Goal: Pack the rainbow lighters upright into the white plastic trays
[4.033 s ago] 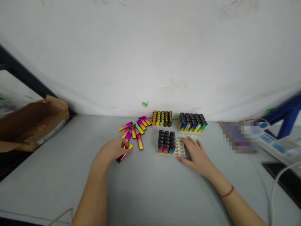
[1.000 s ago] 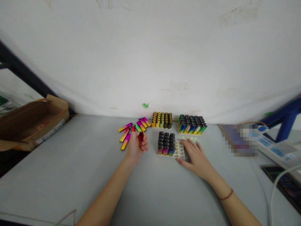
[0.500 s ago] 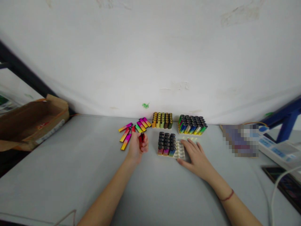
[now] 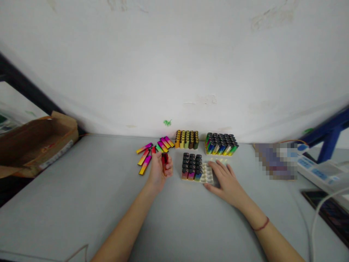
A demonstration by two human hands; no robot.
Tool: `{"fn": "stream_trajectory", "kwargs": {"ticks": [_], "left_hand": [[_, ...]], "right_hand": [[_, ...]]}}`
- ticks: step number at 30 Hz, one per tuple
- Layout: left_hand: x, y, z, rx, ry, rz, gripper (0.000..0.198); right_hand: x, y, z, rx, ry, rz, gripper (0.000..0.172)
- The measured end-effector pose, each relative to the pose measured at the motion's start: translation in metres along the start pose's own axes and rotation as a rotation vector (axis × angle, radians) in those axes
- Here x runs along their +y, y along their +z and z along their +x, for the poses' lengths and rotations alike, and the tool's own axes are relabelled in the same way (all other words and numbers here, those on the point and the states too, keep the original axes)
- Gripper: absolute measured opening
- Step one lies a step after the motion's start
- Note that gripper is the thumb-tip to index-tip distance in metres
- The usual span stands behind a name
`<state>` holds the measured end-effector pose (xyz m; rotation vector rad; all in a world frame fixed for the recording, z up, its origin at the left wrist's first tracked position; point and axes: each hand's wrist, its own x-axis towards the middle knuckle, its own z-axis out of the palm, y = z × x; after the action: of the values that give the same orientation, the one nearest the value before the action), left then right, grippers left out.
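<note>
My left hand (image 4: 156, 174) is closed around a dark red lighter (image 4: 164, 161), held upright above the table. Just behind and left of this hand lie several loose lighters (image 4: 145, 164) in pink, yellow and green; a red one is partly hidden by the fingers. To the right stands a white tray (image 4: 208, 175) with rows of black-topped lighters (image 4: 192, 166) upright in its left part, while bare slots show on its right. At the tray's right edge rests my right hand (image 4: 227, 183), fingers spread and holding nothing.
Behind are a block of yellow and brown lighters (image 4: 187, 140) and a tray of multicoloured lighters (image 4: 221, 144), near the wall. A cardboard box (image 4: 38, 142) sits at far left. A power strip (image 4: 317, 173), a dark phone-like device (image 4: 327, 214) and a white cable (image 4: 313, 225) lie right.
The lighter in my left hand now stands more upright and shows more of its length. My right hand stays at the tray's edge. The whole view has shifted slightly.
</note>
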<state>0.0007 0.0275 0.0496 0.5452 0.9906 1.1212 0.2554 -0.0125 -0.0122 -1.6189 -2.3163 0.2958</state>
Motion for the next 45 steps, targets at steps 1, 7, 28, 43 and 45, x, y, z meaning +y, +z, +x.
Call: {"fn": "stream_trajectory", "kwargs": {"ticks": [1, 7, 28, 43, 45], "left_hand": [[0.0, 0.0, 0.0, -0.007, -0.001, 0.0, 0.041], [-0.006, 0.001, 0.002, 0.049, 0.201, 0.043, 0.029], [0.017, 0.083, 0.005, -0.353, 0.838, 1.639, 0.017], [0.005, 0.097, 0.015, -0.276, 0.612, 1.968, 0.016], [0.003, 0.099, 0.014, -0.265, 0.599, 1.965, 0.018]], "right_hand": [[0.0, 0.0, 0.0, 0.002, 0.0, 0.0, 0.065], [0.001, 0.0, 0.001, -0.009, -0.001, 0.009, 0.066], [-0.007, -0.006, 0.004, -0.029, 0.027, 0.047, 0.069], [-0.007, -0.006, 0.005, -0.02, 0.014, 0.075, 0.07], [-0.008, -0.007, 0.005, -0.023, 0.018, 0.076, 0.071]]}}
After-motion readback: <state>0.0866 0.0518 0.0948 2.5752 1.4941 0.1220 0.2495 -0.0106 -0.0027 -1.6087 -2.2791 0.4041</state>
